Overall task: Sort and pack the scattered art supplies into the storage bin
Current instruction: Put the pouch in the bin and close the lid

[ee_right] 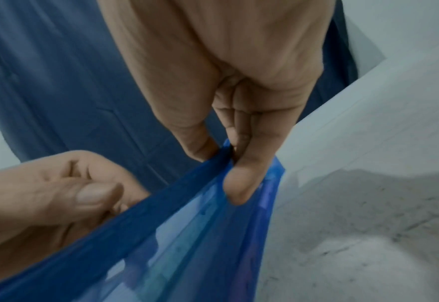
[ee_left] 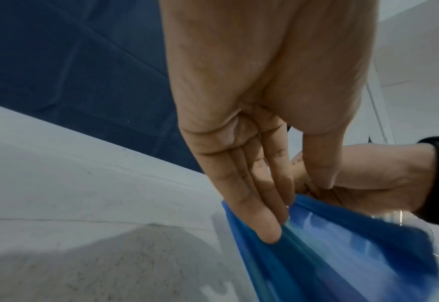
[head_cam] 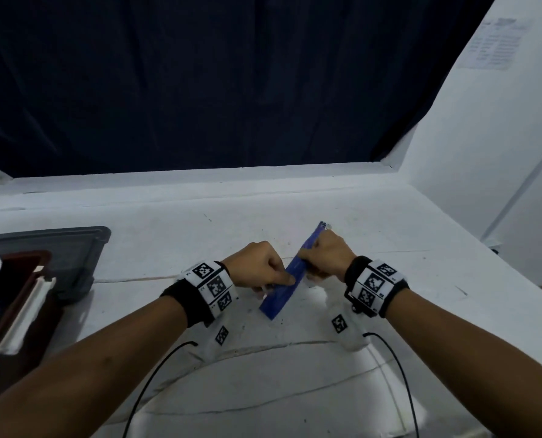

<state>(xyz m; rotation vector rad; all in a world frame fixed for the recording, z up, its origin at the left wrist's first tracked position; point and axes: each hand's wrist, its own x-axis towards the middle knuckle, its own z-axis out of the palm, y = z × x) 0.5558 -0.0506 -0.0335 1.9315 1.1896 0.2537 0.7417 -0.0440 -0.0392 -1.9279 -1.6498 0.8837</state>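
Blue pouch: flat, translucent blue plastic with a ribbed strip along its top edge, held up off the desk between both my hands, edge-on to my head camera. I take it for a zip-type sleeve for art supplies; what is inside I cannot make out through the blur.

Grip, left hand: thumb and fingers pinched on the ribbed edge near the middle of the pouch. Grip, right hand: thumb and curled fingers pinched on the same edge, further along toward the far end. Both grips closed tight on the plastic; the film between them is pulled taut. My guess is I am sealing or opening that edge.

Material notes: thin, glossy, flexible film, creasing in soft folds below the pinches; likely slippery.

Storage bin: grey, hard plastic, rounded corners, well to the left of the pouch. It holds a dark reddish-brown case and a long white piece; details unclear.

Desk: white, matte, scuffed and seamed around the pouch.

Progress, as I judge it: some items already binned, no loose supplies in view, the pouch not yet packed.
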